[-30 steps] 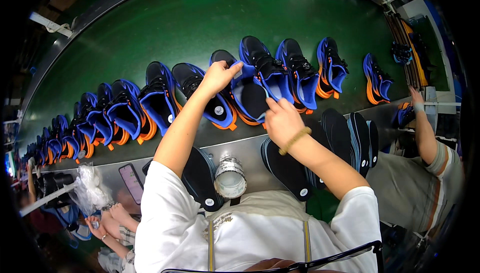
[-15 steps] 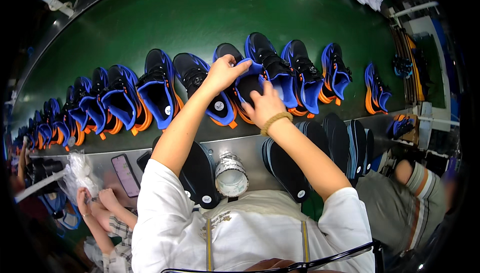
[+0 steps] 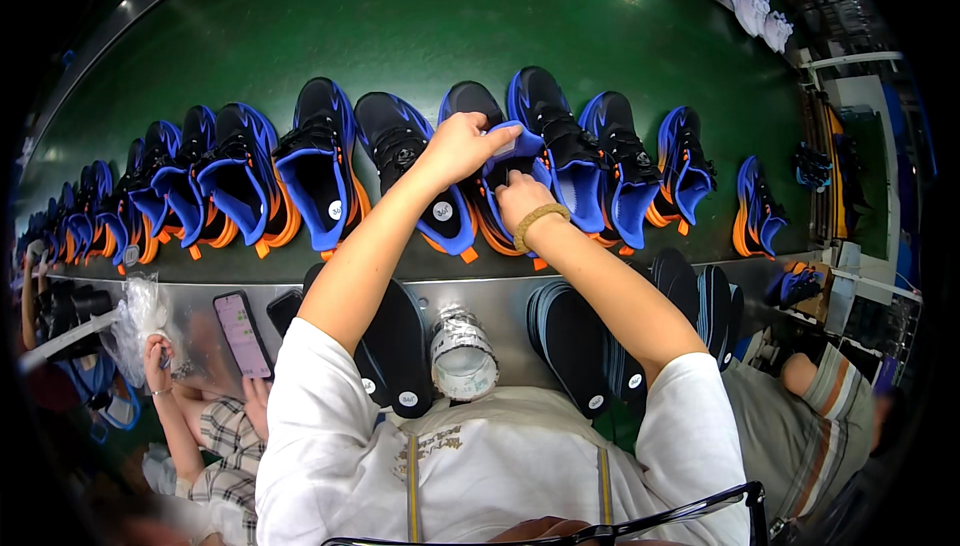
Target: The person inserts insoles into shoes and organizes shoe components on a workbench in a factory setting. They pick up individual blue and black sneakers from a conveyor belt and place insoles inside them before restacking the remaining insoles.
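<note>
Over one shoe (image 3: 472,99), left hand (image 3: 462,152) pinches the tongue (image 3: 530,142); right hand (image 3: 524,203) rests inside, half-curled, grip unclear.

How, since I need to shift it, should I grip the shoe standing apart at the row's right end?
Probably by the heel collar of that shoe, coming from the near side: its toe points away across the green table, and its opening faces you.

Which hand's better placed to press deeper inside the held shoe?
Right, probably: the right hand reaches into the shoe, while the left hand is occupied pinching its blue tongue.
</note>
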Demonstrator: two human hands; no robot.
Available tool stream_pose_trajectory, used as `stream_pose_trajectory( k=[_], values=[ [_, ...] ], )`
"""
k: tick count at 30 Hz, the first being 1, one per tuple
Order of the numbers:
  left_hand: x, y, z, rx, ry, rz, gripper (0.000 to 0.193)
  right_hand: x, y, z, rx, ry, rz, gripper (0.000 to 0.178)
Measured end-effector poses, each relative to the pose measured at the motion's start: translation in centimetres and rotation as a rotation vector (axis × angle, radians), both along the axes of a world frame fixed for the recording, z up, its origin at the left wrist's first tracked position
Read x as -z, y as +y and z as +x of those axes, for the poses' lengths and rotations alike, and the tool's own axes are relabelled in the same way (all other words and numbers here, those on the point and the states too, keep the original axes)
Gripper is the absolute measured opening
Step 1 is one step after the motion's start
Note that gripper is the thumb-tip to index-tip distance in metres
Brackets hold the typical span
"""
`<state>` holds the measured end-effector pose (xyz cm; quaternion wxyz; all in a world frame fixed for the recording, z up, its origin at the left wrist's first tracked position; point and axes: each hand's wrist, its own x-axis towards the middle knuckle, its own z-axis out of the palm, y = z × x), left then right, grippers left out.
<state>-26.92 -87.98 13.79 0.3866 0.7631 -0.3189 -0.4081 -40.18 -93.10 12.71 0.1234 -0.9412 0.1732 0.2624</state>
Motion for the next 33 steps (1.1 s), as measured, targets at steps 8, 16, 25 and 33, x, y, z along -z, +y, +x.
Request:
stream_pose_trajectory(
  k=[8,16,25,33],
  values=[
    [0.2,0.2,0.1,0.057,-0.019,0.005,0.049,-0.1,0.1,1.1,-0.296,0.506,-0.106,0.043],
    [1.3,-0.1,-1.2,-0.118,-0.498,-0.196,0.039,1.6,-0.8,2.1,-0.713,0.485,-0.161,0.046],
    [0.5,0.4,-1.9,0.351,-0.899,-0.135,0.035,-3.7,-2.0,1.5,-0.385,0.554,0.305,0.046],
    [1.5,0.4,-1.1,0.463,-0.957,-0.153,0.022,-2.0,0.6,-4.4,-0.111,-0.248,0.227,0.038]
  ],
)
